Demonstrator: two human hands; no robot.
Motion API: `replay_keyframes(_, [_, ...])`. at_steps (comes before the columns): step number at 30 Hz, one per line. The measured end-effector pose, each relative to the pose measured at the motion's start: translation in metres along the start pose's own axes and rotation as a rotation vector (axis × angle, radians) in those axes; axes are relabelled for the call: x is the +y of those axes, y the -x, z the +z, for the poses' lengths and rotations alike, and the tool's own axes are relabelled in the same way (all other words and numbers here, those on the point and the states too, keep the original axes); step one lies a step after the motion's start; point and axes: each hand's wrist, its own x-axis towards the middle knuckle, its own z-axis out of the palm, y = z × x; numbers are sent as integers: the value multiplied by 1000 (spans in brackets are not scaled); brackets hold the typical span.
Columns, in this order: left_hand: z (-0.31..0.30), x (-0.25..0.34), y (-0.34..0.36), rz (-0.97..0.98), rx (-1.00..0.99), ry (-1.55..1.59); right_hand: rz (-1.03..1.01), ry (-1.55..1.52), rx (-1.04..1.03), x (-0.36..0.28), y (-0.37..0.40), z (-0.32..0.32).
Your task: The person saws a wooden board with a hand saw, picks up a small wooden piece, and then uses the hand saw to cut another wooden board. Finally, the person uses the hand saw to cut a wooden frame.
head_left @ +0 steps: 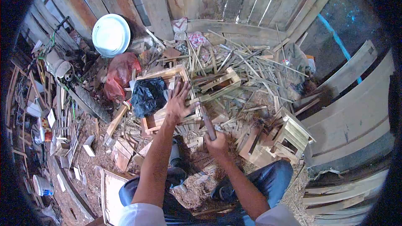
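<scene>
My left hand (pixel 179 102) lies with fingers spread over the right side of a wooden box frame (pixel 150 124), beside a black plastic bag (pixel 147 96) lying in it. My right hand (pixel 217 144) is closed around the lower end of a brown stick-like handle (pixel 207 124). The handle points up and away, its far end close to my left thumb; I cannot tell what kind of tool it is. Just beyond, a smaller slatted wooden frame (pixel 222 84) rests on the scraps.
Thin wood offcuts (pixel 255 69) heap up against the plank wall (pixel 197 0). A slatted wooden crate (pixel 291 136) stands right of my knees. A red plastic bag (pixel 120 75) and a white round lid (pixel 111 35) are at left. Long boards (pixel 351 117) lean at right.
</scene>
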Motion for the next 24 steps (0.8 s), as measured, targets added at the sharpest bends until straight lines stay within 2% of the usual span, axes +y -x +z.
replay_keyframes(4, [-8,5,4,-56,47,172,23,-53,20,-11,6,-7])
replay_keyframes(7, [-4,-2,1,-25,-10,111,27,-22,-49,-5,14,-13])
replay_keyframes(10, [5,-10,0,18,22,83,-29,91,-8,2,27,-14])
replay_keyframes(13, [4,-9,-1,-7,24,110,43,170,-44,-17,23,-16])
replay_keyframes(15, [0,-8,-2,-24,10,137,171,121,-37,-21,18,-13])
replay_keyframes(18, [-2,-7,-1,-29,7,157,191,149,-19,-14,22,-5])
replay_keyframes(24, [-6,-5,-2,-66,-15,201,96,306,-50,12,52,-18])
